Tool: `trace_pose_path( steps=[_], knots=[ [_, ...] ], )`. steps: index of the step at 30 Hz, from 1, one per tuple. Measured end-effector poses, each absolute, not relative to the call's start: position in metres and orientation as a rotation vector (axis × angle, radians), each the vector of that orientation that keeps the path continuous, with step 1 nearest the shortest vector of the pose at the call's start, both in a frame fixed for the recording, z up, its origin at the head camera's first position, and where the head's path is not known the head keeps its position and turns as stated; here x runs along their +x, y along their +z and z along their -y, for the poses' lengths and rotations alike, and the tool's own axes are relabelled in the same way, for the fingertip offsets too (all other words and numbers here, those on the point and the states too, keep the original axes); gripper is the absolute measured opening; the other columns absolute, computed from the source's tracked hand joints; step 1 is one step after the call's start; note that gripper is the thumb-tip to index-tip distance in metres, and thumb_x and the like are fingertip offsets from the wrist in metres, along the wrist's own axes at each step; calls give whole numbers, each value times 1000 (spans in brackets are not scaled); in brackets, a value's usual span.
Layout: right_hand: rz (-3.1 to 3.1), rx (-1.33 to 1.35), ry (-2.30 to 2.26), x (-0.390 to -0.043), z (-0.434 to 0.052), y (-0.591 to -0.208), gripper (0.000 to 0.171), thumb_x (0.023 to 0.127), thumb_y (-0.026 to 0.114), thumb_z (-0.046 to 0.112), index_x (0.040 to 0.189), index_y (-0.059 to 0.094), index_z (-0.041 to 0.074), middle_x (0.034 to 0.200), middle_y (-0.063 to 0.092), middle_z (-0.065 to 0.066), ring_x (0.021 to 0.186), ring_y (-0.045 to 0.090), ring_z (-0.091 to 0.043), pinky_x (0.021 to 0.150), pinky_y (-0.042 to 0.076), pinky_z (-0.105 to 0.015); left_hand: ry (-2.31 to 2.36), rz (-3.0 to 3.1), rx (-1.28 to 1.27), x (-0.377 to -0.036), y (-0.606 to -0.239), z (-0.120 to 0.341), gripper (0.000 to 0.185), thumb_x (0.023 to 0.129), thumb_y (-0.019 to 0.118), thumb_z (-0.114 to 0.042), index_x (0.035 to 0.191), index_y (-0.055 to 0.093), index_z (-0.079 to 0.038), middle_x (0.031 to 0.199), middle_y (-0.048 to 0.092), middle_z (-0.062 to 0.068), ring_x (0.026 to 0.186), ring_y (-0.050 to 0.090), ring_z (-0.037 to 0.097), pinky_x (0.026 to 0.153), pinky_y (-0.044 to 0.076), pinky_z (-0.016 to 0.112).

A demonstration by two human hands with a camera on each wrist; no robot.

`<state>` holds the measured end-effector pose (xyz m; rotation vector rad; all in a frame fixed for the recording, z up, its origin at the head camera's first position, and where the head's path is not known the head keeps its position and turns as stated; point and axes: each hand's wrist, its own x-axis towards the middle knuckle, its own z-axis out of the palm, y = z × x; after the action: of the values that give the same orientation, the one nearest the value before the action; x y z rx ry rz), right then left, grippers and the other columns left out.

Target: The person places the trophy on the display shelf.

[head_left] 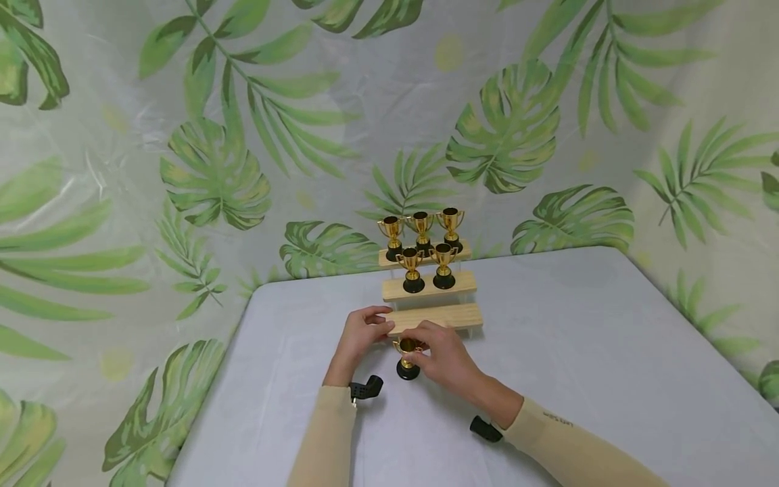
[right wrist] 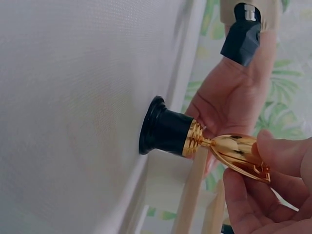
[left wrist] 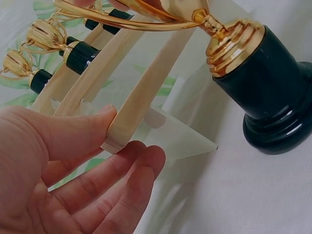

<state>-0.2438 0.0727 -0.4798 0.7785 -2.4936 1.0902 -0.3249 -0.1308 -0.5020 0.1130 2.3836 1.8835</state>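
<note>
A small gold trophy cup (head_left: 408, 370) with a black base is upright in front of a three-step wooden display stand (head_left: 441, 316). My right hand (head_left: 448, 357) pinches its gold cup between thumb and fingers, as the right wrist view also shows. Whether the black base (right wrist: 165, 129) touches the table, I cannot tell. At the left end of the stand's lowest step, my left hand (head_left: 358, 336) grips the board (left wrist: 146, 92), thumb on one face and fingertips against the other.
Two trophies (head_left: 443, 279) stand on the middle step and three more (head_left: 451, 223) on the top step. A white cloth (head_left: 578, 338) covers the table. Behind it hangs a leaf-patterned curtain (head_left: 389, 101). Black wrist cameras (head_left: 367, 387) are strapped at both cuffs.
</note>
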Motion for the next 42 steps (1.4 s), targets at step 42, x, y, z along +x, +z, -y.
trace_pose_path(
  steps=[42],
  knots=[
    [2503,830,1050,-249,-87,-449,42,82,85,12,122,73,11,100,69,6,86,63,-8,72,54,-30,1867,-2367,101,-328,-503,134,33,88,78,-8,120,72,-5,96,71,11,77,67,19,76,60,40]
  ],
)
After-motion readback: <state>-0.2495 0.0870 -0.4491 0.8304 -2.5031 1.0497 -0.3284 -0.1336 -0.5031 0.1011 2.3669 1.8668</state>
